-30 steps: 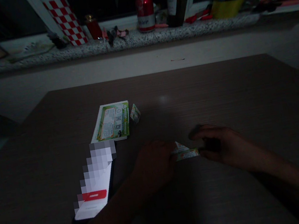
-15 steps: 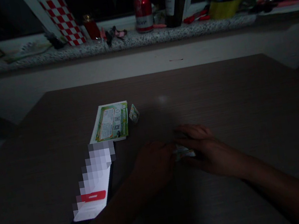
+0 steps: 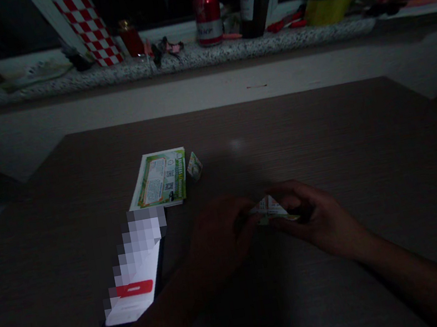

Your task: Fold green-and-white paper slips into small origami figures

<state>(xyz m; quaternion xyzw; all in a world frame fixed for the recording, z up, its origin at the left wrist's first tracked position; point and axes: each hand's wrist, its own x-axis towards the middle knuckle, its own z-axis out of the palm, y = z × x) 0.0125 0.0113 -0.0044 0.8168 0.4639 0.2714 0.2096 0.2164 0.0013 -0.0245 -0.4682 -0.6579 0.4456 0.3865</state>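
A small piece of folded printed paper, white and green with creases meeting at a peak, is held between both hands above the table. My left hand pinches its left side and lies mostly in shadow. With thumb and fingers my right hand grips the paper's right side. Farther off to the left, a small folded paper piece with a similar print stands on the table, beside a stack of green printed paper.
A lit phone lies left of my left forearm on the wooden table. Behind the table runs a speckled stone sill bearing a red can, a dark bottle and a red-and-white checkered tube.
Both hands have shifted from lying low over the folded paper to holding it up by its sides. More of the paper shows, with its peak raised.
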